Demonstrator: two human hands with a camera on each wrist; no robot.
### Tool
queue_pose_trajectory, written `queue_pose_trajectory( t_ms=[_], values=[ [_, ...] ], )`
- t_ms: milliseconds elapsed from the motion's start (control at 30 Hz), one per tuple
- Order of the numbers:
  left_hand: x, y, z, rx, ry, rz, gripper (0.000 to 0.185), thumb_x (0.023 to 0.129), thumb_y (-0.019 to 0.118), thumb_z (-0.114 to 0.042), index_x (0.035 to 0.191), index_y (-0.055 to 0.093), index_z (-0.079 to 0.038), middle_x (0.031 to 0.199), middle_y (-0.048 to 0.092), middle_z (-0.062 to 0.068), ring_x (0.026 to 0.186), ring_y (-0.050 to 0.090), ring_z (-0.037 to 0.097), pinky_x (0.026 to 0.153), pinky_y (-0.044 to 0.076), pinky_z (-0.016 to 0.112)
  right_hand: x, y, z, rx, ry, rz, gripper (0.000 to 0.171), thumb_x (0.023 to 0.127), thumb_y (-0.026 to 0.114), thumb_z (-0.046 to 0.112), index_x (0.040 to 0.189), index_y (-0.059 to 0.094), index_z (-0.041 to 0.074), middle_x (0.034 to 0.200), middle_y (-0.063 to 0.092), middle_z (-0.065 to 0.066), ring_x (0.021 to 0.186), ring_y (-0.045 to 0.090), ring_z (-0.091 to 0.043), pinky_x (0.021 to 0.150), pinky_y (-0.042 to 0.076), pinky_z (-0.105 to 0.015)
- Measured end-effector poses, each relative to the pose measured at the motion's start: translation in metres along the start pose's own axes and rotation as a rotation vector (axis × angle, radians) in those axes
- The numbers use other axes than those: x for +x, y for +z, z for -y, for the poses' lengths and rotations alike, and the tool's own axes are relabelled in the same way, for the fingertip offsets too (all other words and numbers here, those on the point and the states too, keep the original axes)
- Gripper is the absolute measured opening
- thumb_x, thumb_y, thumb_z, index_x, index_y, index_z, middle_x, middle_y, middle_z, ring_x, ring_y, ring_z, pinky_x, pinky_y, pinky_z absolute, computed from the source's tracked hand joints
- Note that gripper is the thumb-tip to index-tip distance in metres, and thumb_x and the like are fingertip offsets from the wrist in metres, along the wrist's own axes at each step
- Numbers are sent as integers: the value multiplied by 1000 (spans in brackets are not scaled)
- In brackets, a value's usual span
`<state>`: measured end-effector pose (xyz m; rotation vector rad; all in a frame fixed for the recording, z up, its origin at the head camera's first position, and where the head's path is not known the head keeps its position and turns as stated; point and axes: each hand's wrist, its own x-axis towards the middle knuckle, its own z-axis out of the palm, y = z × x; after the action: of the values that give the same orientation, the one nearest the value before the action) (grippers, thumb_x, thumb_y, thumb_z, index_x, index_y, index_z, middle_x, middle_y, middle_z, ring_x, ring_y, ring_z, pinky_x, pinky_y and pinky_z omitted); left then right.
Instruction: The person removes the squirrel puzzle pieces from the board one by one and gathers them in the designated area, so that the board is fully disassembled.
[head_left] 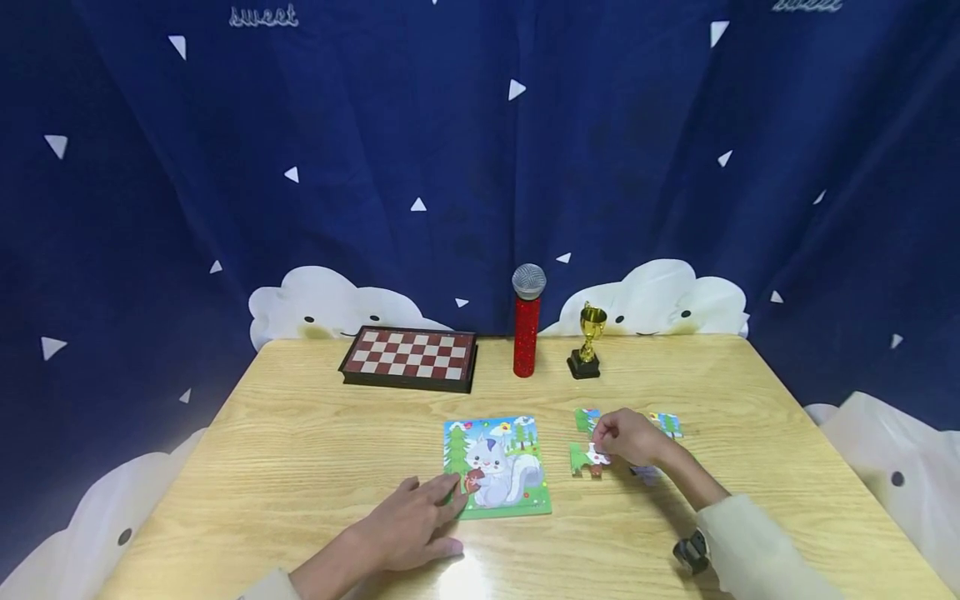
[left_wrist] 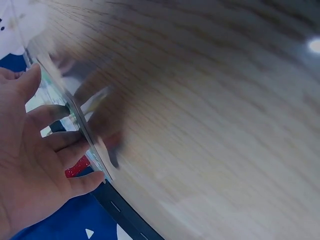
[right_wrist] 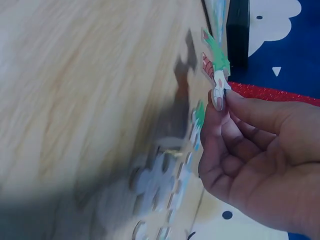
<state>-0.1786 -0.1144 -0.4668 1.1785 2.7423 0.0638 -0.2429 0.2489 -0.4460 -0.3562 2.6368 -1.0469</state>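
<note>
The head view looks forward and down from well back, above the near side of the squirrel board (head_left: 495, 487). Close and rolled sideways, the left wrist view looks across the board's edge; the right wrist view, also rolled, closely faces a puzzle piece (right_wrist: 219, 59) right of the board, shared with the head view.

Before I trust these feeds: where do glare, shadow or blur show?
Head view: white glare on the table at the bottom edge; left wrist view: bright spot far right, left hand dimly lit; right wrist view: shadow lower left, loose pieces blurred, held piece sharper.
</note>
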Motion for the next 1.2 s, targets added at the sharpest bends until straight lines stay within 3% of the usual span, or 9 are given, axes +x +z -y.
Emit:
queue_pose_trajectory(
  t_ms=[467,667,833,1067,1200],
  values=[
    [0,0,0,-19,-12,-1,65,93,43,-58,143,43,-17,152,37,12,140,36,24,102,40,55,1,2,-14,-146,168,-61,12,82,62,-2,73,65,6,63,62,-3,56,48,-11,50,36,-21],
    [0,-1,2,-35,-3,-9,64,94,42,-58,143,43,-17,151,38,11,139,37,24,103,40,54,2,-1,-10,-160,140,-62,7,81,66,-1,76,66,4,70,64,-3,61,52,-14,55,44,-26],
    [2,0,6,-68,12,-57,59,95,41,-55,138,49,-14,147,44,11,136,42,25,103,42,51,3,0,0,-127,123,-72,6,82,65,1,78,66,4,72,64,-4,57,49,-12,52,42,-24],
    [7,-3,6,-74,21,-63,54,99,36,-51,138,50,-16,142,49,10,133,44,25,102,42,51,1,11,24,-83,-14,-17,4,85,65,3,83,67,0,69,61,-6,54,45,-10,53,43,-24],
    [9,-5,3,-85,27,-78,54,99,38,-49,141,47,-16,146,44,11,136,40,28,104,40,53,2,21,38,-70,-26,11,3,85,67,4,84,66,1,70,61,-2,56,44,-10,53,40,-23]
  ],
)
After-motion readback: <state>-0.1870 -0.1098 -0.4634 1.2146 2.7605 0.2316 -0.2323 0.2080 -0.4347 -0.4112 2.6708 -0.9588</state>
